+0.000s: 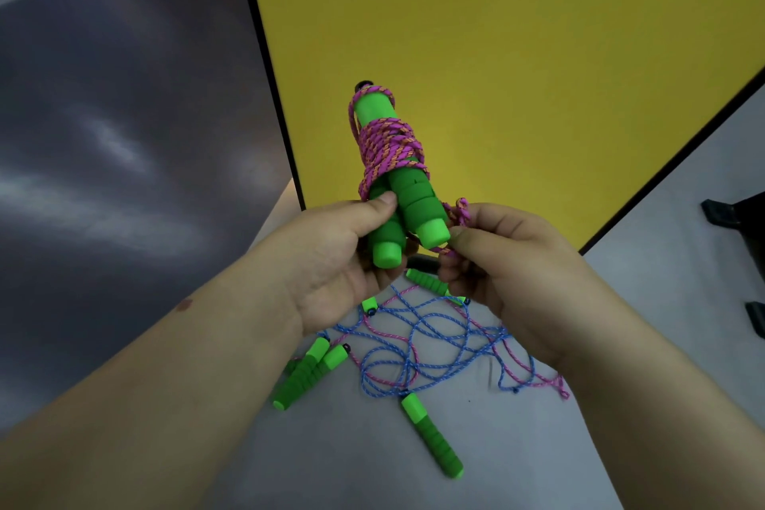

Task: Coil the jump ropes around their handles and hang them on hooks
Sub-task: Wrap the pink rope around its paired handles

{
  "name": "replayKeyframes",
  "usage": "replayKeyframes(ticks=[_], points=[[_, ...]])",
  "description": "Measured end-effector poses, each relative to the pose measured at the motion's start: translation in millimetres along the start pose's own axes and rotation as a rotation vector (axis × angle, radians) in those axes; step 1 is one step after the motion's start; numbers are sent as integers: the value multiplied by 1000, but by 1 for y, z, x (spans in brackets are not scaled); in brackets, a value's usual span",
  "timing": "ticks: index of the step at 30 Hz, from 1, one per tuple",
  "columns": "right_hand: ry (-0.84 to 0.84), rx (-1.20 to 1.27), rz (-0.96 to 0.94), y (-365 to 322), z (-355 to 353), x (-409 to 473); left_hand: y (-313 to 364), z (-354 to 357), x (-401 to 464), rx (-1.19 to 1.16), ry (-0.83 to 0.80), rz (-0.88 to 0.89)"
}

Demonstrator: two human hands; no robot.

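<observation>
Left hand [331,257] wraps two green handles [407,195] side by side, thumb pressed across the front, butt ends pointing down toward the person. Pink-orange rope [389,145] is coiled tight round the handles above the grip, one strand running up over the top cap. Right hand [509,277], just right of the grip, pinches the loose tail of that rope [459,215] between thumb and fingers, close against the lower handle end. Directly below the grip: tangle of blue rope [430,348] and pink rope [534,377] spread loose on the grey surface [641,261], strands crossing each other. Green handles lie around it: a pair [308,371] below-left of the grip, touching; a single one [432,437] further below; another [430,282] right under the right hand's fingers, partly hidden; a short stub [369,306] beside it. Behind the grip, a yellow panel [496,33] with a dark edge. Dark objects [737,211] at far right, well apart, cannot tell what. Open surface right of the tangle.
</observation>
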State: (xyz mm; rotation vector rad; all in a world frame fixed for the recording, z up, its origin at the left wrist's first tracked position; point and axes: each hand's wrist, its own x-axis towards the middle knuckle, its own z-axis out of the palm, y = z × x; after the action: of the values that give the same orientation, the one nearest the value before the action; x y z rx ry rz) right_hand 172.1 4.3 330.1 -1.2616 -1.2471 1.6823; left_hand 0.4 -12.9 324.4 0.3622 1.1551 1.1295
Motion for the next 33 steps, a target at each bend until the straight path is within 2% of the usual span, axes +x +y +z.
replayKeyframes(ticks=[2, 6, 10, 11, 13, 16, 18, 19, 21, 24, 26, 29, 31, 33], points=[[-21, 68, 79, -2, 0, 0, -3, 0, 3, 27, 43, 63], [-94, 49, 153, -2, -1, -1, -10, 3, 4, 148, 54, 170], [-52, 249, 158, -13, -11, -3, -9, -4, 4, 340, 100, 315], [-22, 298, 124, -18, -15, -3, -6, -6, 2, 389, 130, 315], [36, 331, 45, -23, -21, 0, -4, -9, 2, 356, 89, 251], [102, 26, -21, -8, -19, 3, -2, -9, 2, 238, 21, 191], [19, -170, -32, 6, -12, 2, -2, -9, 2, 220, -9, 171], [-33, -184, -52, 11, -9, 2, -3, -9, 2, 222, -19, 168], [-55, -146, -107, 16, -6, 3, -4, -7, 2, 242, -19, 163], [13, -90, -156, 17, -8, 5, -4, -7, 0, 260, -13, 144], [-18, -39, -161, 16, -10, 6, -5, -9, 2, 295, 3, 142], [18, -59, -184, 18, -9, 7, -6, -11, 5, 361, 0, 144], [105, 31, -144, 22, -11, 10, -7, -11, 5, 399, -51, 144], [100, 116, -80, 26, -12, 11, -9, -12, 5, 441, -99, 180]])
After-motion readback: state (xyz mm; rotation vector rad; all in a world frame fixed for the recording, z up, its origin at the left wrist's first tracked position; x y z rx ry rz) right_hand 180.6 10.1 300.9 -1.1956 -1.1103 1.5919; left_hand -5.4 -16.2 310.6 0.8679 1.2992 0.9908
